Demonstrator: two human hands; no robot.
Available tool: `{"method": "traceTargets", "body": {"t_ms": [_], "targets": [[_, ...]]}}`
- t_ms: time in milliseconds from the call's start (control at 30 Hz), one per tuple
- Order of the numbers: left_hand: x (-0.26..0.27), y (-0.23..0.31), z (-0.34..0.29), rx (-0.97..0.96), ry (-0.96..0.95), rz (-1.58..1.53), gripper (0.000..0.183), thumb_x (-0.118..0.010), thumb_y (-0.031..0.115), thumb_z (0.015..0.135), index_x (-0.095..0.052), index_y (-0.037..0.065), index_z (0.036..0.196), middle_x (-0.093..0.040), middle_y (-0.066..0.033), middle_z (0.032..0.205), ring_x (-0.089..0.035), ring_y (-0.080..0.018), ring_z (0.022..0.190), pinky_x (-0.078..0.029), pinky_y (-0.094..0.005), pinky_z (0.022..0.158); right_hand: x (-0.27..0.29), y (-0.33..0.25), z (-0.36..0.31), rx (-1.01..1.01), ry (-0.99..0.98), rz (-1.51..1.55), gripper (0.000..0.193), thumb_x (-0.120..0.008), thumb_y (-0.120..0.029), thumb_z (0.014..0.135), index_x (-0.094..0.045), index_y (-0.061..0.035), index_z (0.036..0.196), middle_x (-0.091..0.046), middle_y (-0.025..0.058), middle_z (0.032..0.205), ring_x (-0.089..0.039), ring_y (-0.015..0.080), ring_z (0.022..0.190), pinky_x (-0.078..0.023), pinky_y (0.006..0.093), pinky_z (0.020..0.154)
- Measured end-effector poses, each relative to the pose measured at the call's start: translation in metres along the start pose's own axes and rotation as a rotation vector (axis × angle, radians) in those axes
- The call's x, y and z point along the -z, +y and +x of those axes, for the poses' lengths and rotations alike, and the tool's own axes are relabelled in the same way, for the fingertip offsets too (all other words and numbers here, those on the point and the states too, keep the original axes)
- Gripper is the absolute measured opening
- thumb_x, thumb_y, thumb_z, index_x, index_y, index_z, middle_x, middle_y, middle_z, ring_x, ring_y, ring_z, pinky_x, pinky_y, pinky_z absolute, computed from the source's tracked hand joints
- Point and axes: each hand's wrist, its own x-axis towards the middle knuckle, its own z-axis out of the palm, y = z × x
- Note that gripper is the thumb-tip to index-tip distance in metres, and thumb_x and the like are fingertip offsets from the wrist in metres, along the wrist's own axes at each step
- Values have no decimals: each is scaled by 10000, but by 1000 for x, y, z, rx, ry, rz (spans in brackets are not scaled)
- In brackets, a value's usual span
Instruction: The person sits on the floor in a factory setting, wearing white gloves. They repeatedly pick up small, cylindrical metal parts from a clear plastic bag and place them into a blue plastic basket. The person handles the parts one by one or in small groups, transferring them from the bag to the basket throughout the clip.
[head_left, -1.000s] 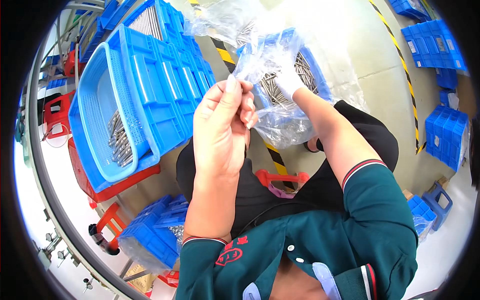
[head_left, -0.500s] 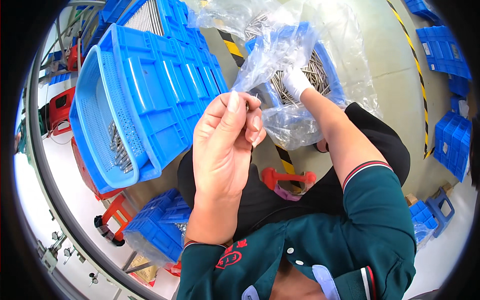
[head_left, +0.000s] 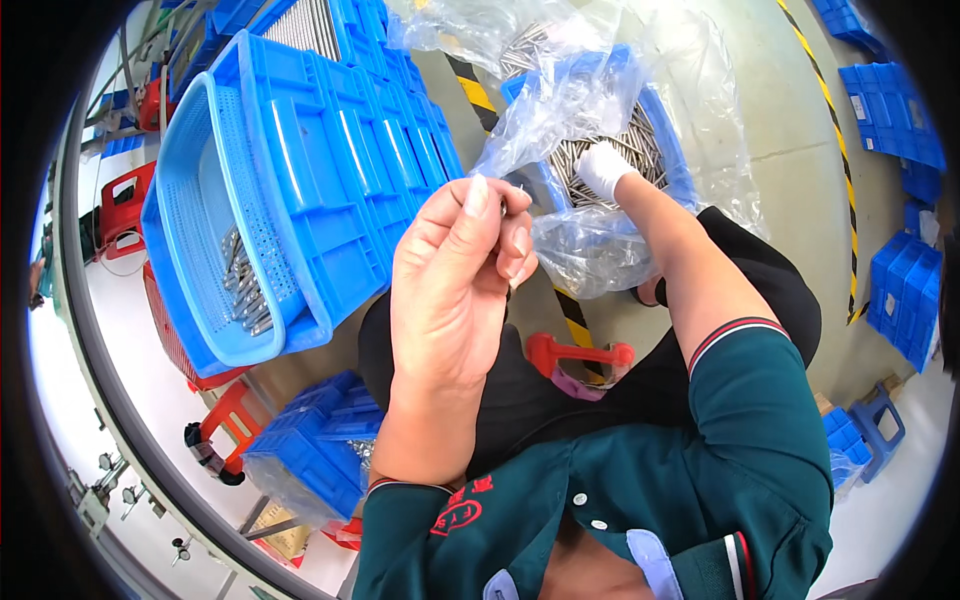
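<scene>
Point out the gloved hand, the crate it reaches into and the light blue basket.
Gloved right hand [head_left: 603, 172]: head view, middle of the glove.
Blue crate [head_left: 679, 155]: head view, right wall.
Light blue basket [head_left: 248, 350]: head view, lower rim.

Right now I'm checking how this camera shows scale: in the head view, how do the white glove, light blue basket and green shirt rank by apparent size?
1. Green shirt
2. Light blue basket
3. White glove

Silvery rods, white glove, black-yellow striped tape.
</scene>
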Motion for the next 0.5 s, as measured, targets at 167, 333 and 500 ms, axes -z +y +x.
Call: {"method": "traceTargets", "body": {"t_ms": [167,333,500], "targets": [[-1,0,-4,14,-23,-5,251,-508,233,964,-552,-14,967,-501,-44,730,-414,-105,627,-358,-244,577,-7,-9,-6,-93,-83,164,210,-491,-121,821,-697,-88,847,-691,135,854,-677,286,814,-513,410,653],[-2,-1,-4,1,-45,-7,260,-507,236,964,-559,-19,972,-506,-45,727,-421,-105,617,-363,-245,569,1,-12,-14,-215,-116,301,233,-478,-138,836,-700,-79,878,-685,167,895,-674,295,848,-519,415,715],[0,-3,-4,-30,-49,-35,242,-543,225,946,-582,-14,954,-530,-38,715,-445,-98,614,-373,-241,570,23,-19,-30,-326,-250,358,261,-485,-153,833,-703,-74,952,-680,175,975,-663,302,924,-508,400,801]]}}
